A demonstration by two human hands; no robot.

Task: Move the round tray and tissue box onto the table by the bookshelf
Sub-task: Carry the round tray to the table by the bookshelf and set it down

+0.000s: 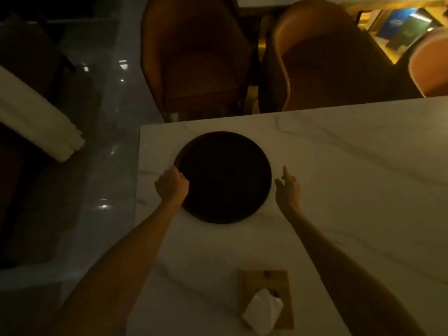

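A dark round tray (225, 175) lies flat on the white marble table (351, 170), near its far left corner. My left hand (171, 185) grips the tray's left rim with curled fingers. Just off the right rim, my right hand (287, 187) hovers with fingers apart and holds nothing. A wooden tissue box (265, 282) with a white tissue sticking out of its top sits on the same table, close to me and between my forearms.
Two brown upholstered chairs (196, 59) (322, 57) stand beyond the table's far edge. A lit bookshelf (402, 23) shows at the top right. A second white table edge (36, 117) juts in at the left over a glossy dark floor.
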